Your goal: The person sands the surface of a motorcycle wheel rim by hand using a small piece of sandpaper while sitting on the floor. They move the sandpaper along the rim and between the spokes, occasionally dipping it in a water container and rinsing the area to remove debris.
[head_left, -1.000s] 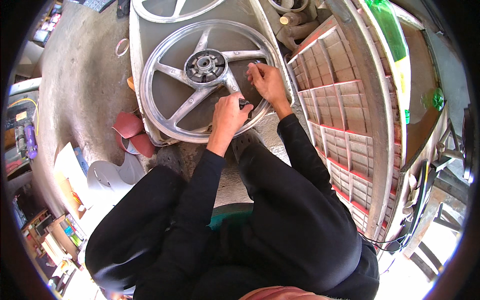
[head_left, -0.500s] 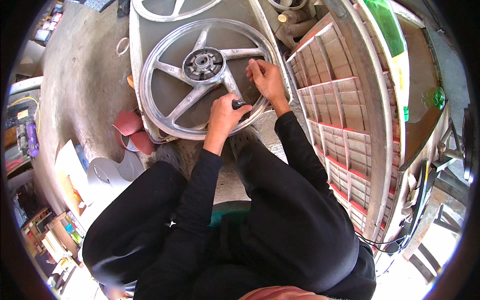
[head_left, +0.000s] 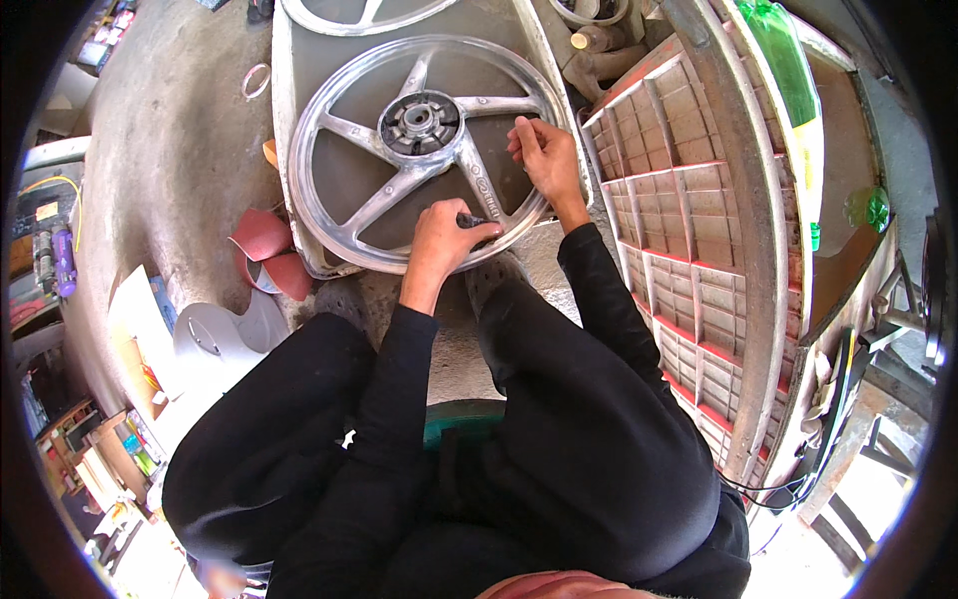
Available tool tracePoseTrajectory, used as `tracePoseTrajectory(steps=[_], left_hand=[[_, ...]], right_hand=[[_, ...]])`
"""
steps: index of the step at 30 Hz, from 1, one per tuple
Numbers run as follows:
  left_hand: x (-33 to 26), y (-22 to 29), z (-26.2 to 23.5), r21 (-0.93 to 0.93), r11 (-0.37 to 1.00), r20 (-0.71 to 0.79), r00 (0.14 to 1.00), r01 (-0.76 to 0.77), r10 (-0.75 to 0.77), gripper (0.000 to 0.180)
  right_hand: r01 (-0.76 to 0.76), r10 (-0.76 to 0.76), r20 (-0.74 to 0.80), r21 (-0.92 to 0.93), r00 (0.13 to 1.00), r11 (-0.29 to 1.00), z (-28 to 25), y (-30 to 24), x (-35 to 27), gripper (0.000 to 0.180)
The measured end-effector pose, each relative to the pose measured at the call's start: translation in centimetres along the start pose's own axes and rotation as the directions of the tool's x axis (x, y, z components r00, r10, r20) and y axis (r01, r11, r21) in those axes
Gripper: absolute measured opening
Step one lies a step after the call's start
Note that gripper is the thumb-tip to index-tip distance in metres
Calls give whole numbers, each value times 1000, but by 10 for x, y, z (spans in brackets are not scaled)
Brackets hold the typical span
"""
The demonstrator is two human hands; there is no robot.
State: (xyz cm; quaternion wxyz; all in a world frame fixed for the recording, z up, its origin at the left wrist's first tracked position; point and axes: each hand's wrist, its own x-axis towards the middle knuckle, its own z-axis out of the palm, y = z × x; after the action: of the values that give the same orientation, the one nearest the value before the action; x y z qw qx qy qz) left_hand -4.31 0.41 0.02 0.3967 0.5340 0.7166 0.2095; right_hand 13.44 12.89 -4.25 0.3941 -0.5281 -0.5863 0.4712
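Note:
A silver spoked alloy wheel [head_left: 412,180] with a dark-centred hub [head_left: 421,121] lies flat in front of me. Beneath it is a white-rimmed tray [head_left: 282,130], grey inside. At the wheel's near edge, my left hand [head_left: 439,243] is closed, pinching a small black piece [head_left: 468,221] between thumb and fingers beside the foot of a spoke. The piece is too small and covered to name. My right hand [head_left: 552,168] hovers by the right side of the rim, fingers curled in and thumb against them. Whatever is in those fingers, if anything, is hidden.
Part of a second silver wheel [head_left: 369,18] shows at the far end of the tray. Red curled sheets [head_left: 264,250] and a grey curved panel [head_left: 225,329] are on the left. A red-edged ribbed panel [head_left: 689,215] stands close on the right, near a green bottle [head_left: 783,60].
The view has shifted slightly, so the wheel appears a little farther right. The black piece shows less between my left fingers, which bend more over it. My right hand stays near the rim.

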Motion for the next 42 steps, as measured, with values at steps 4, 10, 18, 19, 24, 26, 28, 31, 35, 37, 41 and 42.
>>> tracePoseTrajectory(steps=[4,10,18,19,24,26,28,31,35,37,41,42], left_hand=[[9,-1,12,-28,991,-147,981,-131,126,58],[7,-7,16,-81,990,-120,987,-116,106,55],[16,5,10,-107,985,-122,985,-137,124,53],[22,4,12,-78,985,-146,979,-154,142,53],[21,-16,5,-291,950,-227,973,-114,47,44],[24,-27,-3,-437,897,-290,954,-64,-73,33],[24,-28,-7,-337,932,-394,919,-135,-10,28],[23,-10,0,-120,985,-502,864,-122,46,21],[26,6,11,51,997,-624,777,-66,83,21],[25,5,15,26,999,-567,822,-41,49,22],[12,22,34,32,998,-435,899,-47,56,27],[5,26,37,30,999,-389,921,-26,35,28]], right_hand=[[30,-31,-13,-80,999,996,2,-3,4,44],[22,-22,1,-76,1000,997,4,3,4,45],[10,-10,3,-134,1000,991,5,0,5,45],[23,-22,8,-131,1000,991,4,0,6,45],[9,-8,14,-53,1000,999,1,-1,5,45],[9,-9,17,-53,1000,999,1,0,6,45],[17,-15,22,-92,1000,996,0,3,8,44],[6,-6,16,-52,1000,999,1,-1,5,44],[-22,20,44,47,999,999,-1,-1,4,46],[-21,19,29,71,999,997,1,-2,3,46],[-43,44,-3,85,999,995,1,-6,3,45],[-39,39,0,81,999,996,1,-4,3,45]])
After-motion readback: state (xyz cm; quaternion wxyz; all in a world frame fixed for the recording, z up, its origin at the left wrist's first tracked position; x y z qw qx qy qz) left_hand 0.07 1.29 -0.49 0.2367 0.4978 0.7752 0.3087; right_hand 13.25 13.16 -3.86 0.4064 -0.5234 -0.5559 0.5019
